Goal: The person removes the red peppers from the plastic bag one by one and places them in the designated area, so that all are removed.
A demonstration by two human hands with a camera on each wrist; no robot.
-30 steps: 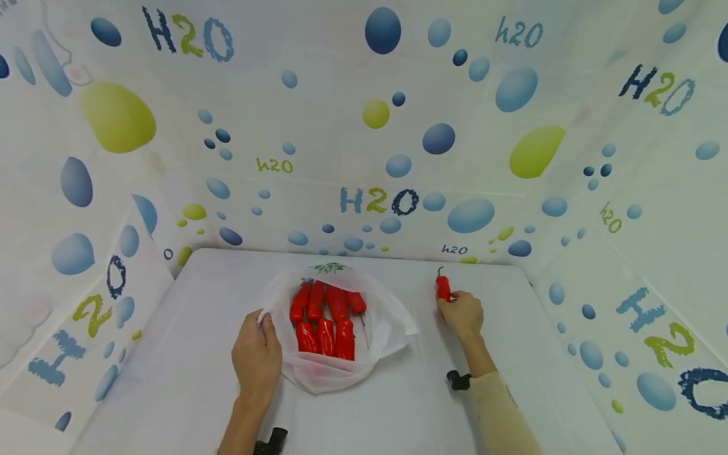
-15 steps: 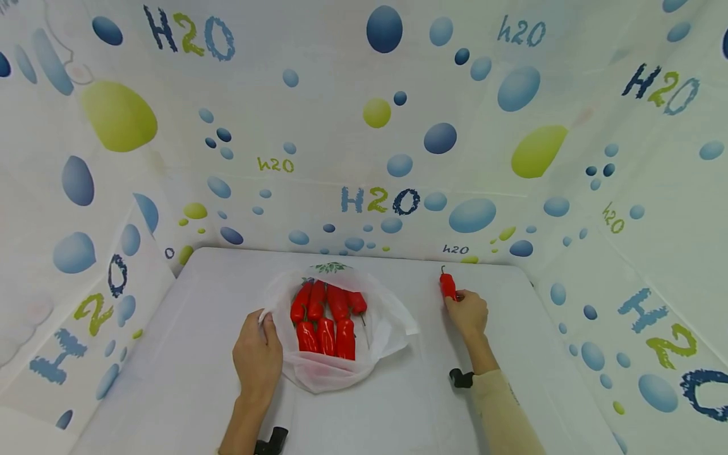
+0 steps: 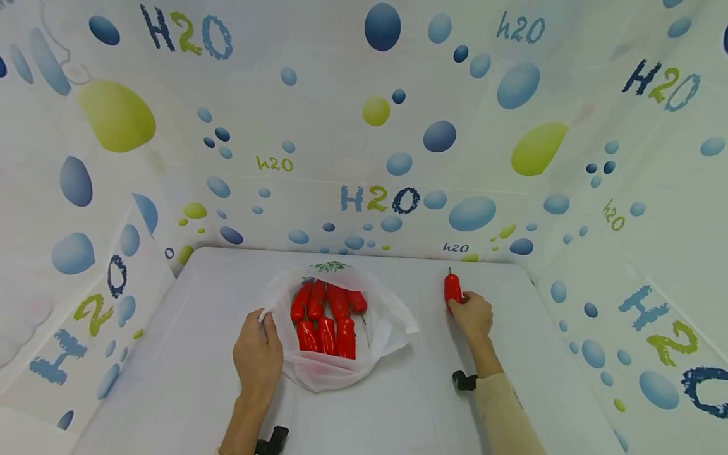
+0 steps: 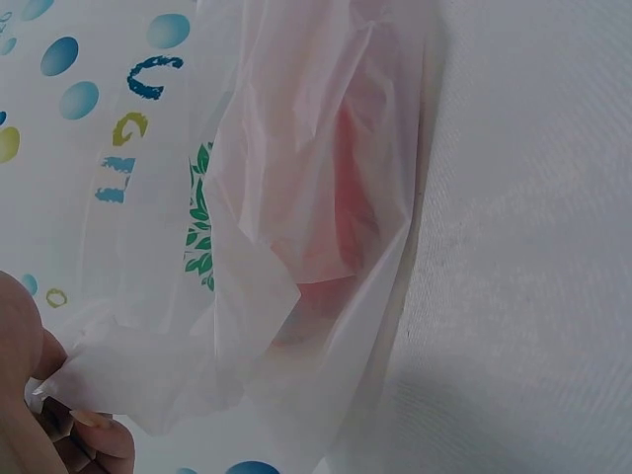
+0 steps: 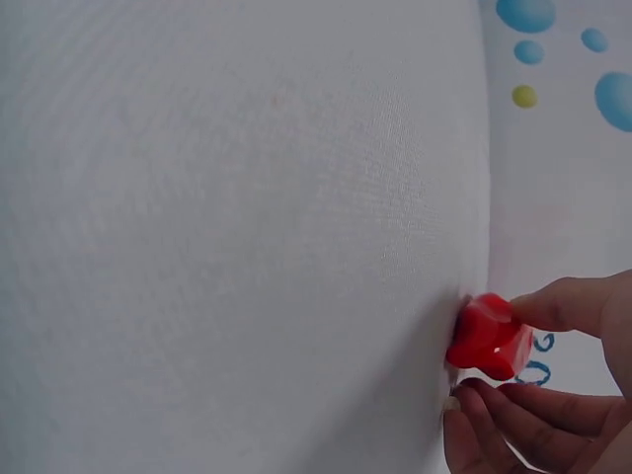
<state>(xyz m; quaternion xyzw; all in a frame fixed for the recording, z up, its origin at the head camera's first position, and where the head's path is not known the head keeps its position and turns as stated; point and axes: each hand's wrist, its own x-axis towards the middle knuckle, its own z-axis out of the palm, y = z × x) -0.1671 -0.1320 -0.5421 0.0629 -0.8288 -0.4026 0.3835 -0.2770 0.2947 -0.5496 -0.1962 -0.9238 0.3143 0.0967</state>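
Observation:
A white plastic bag (image 3: 389,322) lies open on the table, several red peppers (image 3: 327,335) showing through its mouth in two rows. At its left edge, my left hand (image 3: 258,354) pinches the bag's rim between thumb and fingers; the left wrist view shows the gathered plastic (image 4: 148,380) in that grip. To the right of the bag, my right hand (image 3: 473,314) holds a single red pepper (image 3: 452,287) by its lower end, stem pointing away from me. In the right wrist view, the thumb and fingers are on either side of this pepper (image 5: 491,338), low at the tabletop.
The white table (image 3: 188,354) extends around the bag, its back edge meeting a patterned curtain (image 3: 318,126) with blue and green drops. Side curtains rise at left and right. A black wrist device (image 3: 464,380) sits at my right wrist, another (image 3: 273,440) at my left.
My right hand has shifted slightly to the right with the pepper, which now lies straighter, stem away from me. The left hand and the bag stay where they were.

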